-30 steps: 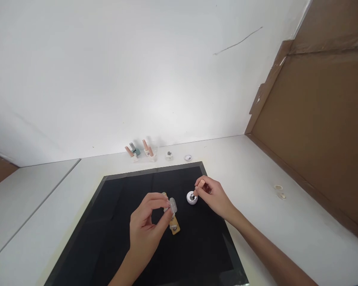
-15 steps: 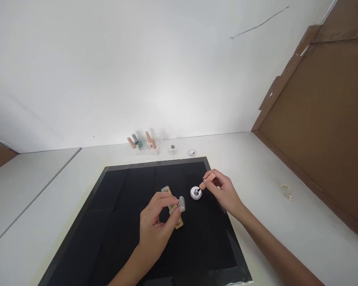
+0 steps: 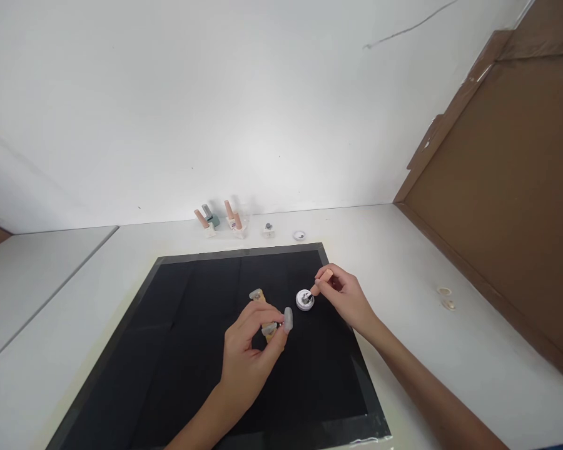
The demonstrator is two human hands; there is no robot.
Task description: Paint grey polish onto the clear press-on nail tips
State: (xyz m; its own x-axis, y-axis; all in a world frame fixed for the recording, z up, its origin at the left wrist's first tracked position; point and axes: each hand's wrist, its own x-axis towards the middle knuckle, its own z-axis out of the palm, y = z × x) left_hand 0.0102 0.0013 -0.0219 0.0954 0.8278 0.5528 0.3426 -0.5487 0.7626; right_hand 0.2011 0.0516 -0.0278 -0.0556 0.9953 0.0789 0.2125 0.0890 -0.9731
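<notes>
My left hand (image 3: 251,350) pinches a pale artificial nail tip (image 3: 288,319) on a small stick above the black mat (image 3: 178,350). Under it lies a wooden holder (image 3: 261,300) with more nail tips on it. My right hand (image 3: 344,299) holds a peach-capped brush (image 3: 321,281), its tip dipped in a small white jar (image 3: 304,300) that holds something dark. The jar stands on the mat, just right of the nail tip.
Several nail polish bottles (image 3: 218,220), a tiny bottle (image 3: 268,229) and a small round lid (image 3: 299,235) stand along the white wall. Two small rings (image 3: 445,298) lie on the white table to the right, in front of a brown cardboard panel (image 3: 511,187).
My left hand has carried the nail tip rightward, nearer the jar. My right hand's brush stays at the jar. The camera view has shifted slightly.
</notes>
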